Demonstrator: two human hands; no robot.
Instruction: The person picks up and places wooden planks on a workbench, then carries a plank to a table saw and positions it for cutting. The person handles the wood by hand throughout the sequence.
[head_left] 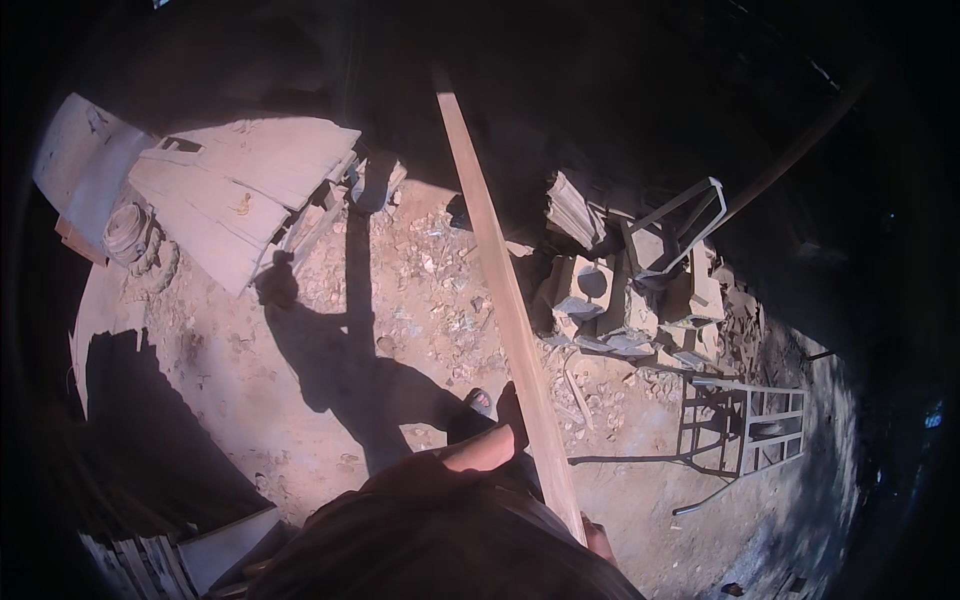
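Note:
A long, pale wooden plank [507, 300] runs from close to my body away into the dark shade at the top of the view. My left hand [510, 413] grips its left edge, partly in shadow, with most of its fingers hidden. Lower down, near the plank's close end, my right hand [599, 541] holds it from the right side. Only a small part of that hand shows past the wood. One foot in a sandal [480, 402] stands on the ground just beyond my left forearm.
A weathered board platform [240, 185] lies at the far left beside a coiled rope-like bundle [128, 235]. Broken blocks [582, 290] are piled right of the plank, below a bent metal frame [685, 225]. A metal rack [772, 430] lies farther right. Rubble covers the dirt ground [430, 290].

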